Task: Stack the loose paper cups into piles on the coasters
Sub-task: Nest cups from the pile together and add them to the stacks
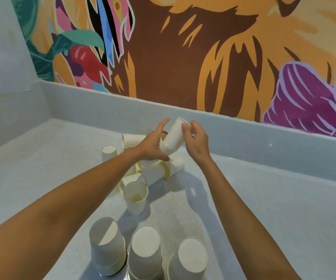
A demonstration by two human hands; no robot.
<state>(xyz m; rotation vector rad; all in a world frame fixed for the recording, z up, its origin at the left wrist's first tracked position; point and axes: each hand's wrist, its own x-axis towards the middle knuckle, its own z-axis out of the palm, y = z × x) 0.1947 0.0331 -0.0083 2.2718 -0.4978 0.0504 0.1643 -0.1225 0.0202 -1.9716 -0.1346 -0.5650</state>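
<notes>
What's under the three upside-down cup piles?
Under the left pile a thin dark rim peeks out, probably a coaster. Cups hide the rest. Nothing clear shows under the middle pile or right pile.

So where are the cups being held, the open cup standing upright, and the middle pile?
held cups (pixel 173 138), head view, side wall of the outer cup.
open cup (pixel 135 207), head view, its outer wall.
middle pile (pixel 145 242), head view, upturned base of the top cup.

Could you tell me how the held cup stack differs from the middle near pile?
The held stack is tilted midair, gripped by the right hand; the middle pile stands on the counter. The held stack's base points toward the wall; the middle pile's faces up. Both are nested white cups.
</notes>
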